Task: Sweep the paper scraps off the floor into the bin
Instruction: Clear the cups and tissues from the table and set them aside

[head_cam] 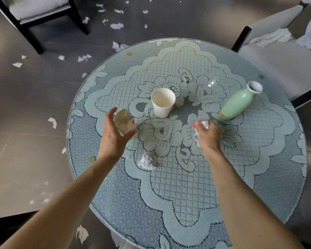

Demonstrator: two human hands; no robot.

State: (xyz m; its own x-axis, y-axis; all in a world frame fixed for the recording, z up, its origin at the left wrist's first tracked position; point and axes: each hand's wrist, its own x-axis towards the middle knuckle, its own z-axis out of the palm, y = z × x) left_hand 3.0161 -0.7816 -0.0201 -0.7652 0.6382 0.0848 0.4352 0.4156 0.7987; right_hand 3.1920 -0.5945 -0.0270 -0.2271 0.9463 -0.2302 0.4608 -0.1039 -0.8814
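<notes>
Grey floor (34, 108), paper scraps (117, 26) scattered over it: thickest beyond the worktop's far edge near the dark-framed chair (39, 9), more to the left, one piece at the near-left edge of the view. Scraps all well apart from both hands.

Round worktop (69, 141) has a pale blue-green lace cloth (187, 186).

Left grip (115, 135): curled round a crushed cup (124, 123) with red print, thumb against its lower edge, fingers by the rim.

Right grip (207, 135): clenched on a white paper wad (204, 124), paper poking out past the knuckles and under the palm.

Between the forearms a second wad (147, 162) lies loose on the cloth. White cup (162, 102) stands upright mid-worktop, just beyond the hands. Green vase (238, 103) right of it reads tilted; can't tell if that's lens distortion. Grey upholstered chair (276, 60) at far right.
</notes>
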